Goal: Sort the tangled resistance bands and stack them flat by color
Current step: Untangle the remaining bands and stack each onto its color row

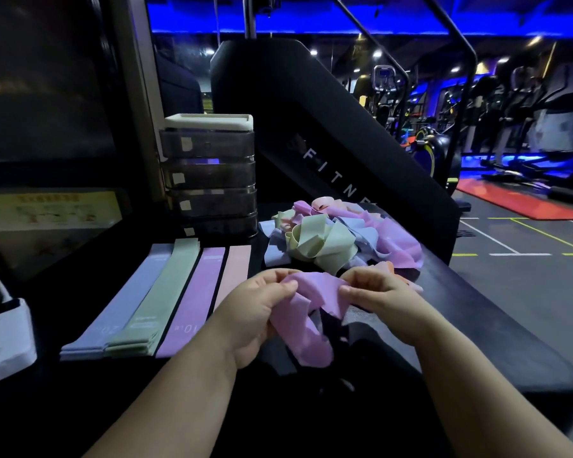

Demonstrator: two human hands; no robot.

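Both hands, left (252,312) and right (381,299), pinch a crumpled purple band (311,312) stretched between them.

black table (477,325) carries four flat band stacks (153,299), a tangled pile (331,239), stacked drawers (209,180).

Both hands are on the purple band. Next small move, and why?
Probably draw the left hand and right hand apart to pull the purple band flat. Both pinch its top edge, and it hangs twisted and crumpled between them, while the purple stack, between the green stack and pink stack, lies flat. It likely needs smoothing before it can go there.
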